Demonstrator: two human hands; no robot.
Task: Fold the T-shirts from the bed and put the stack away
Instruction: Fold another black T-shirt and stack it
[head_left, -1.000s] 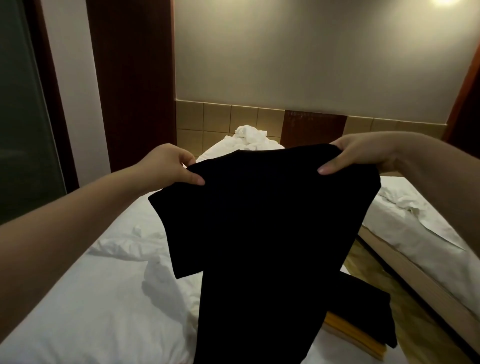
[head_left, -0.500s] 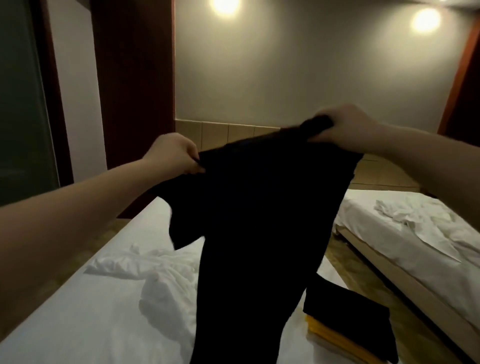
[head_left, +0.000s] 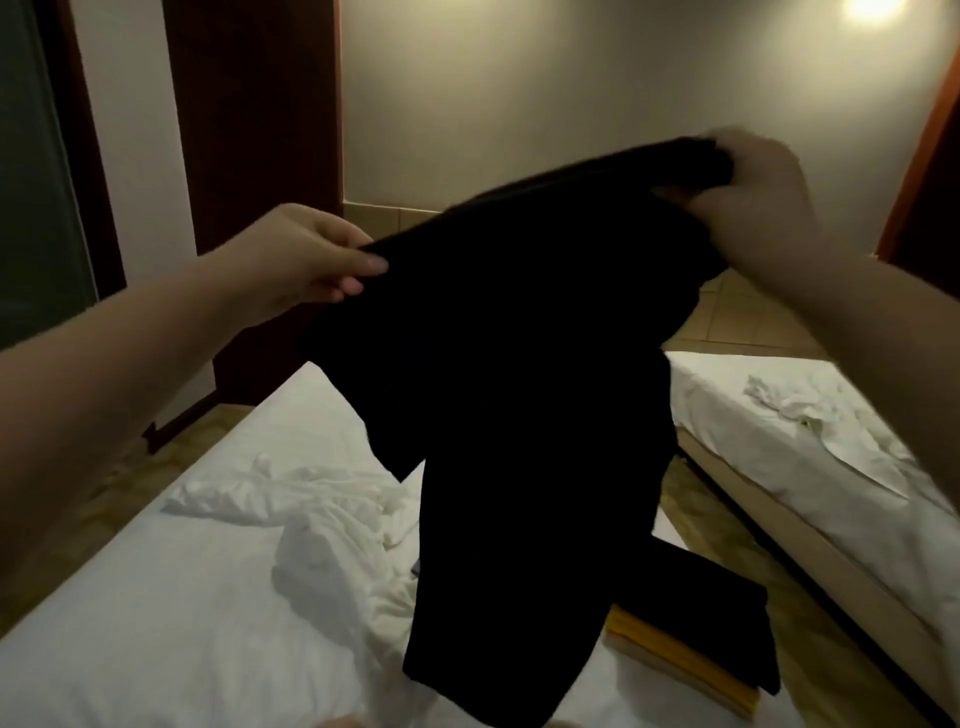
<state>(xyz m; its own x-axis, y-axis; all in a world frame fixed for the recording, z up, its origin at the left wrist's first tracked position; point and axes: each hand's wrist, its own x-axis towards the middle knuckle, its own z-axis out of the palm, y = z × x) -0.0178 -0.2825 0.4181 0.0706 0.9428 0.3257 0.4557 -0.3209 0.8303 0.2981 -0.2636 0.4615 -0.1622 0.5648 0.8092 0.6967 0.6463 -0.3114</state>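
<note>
The bed (head_left: 156, 623) has a white sheet and lies below both hands, spreading toward us. A second bed (head_left: 789, 447) sits below and beyond the right hand (head_left: 753, 192), apart across a strip of floor.

The black T-shirt (head_left: 519, 374) hangs in the air between the two hands, over the near bed. Its top edge runs hand to hand, tilted, higher at the right end. Its long axis drops down from the grip, with the bottom end low by the sheet; we cannot tell if it touches. One sleeve hangs out below the left hand (head_left: 306, 260).

A white crumpled cloth (head_left: 322, 525) lies on the sheet below the left hand, likely another shirt waiting. The folded stack (head_left: 727, 618), a black piece on a yellow one, lies below the right hand near the bed's edge, partly hidden behind the hanging shirt.

On the left hand the thumb is on top and the fingers under, pinching one shoulder edge. The right hand is blurred, fingers curled round a bunch of the other shoulder, higher and farther out than the left.

We judge the step is spreading the shirt out for folding. The key relation is that the sheet lies straight below the grip, with the shirt's length hanging toward it. Lowering both hands level should lay it flat. The left hand is nearer the white cloth, the right nearer the stack.
</note>
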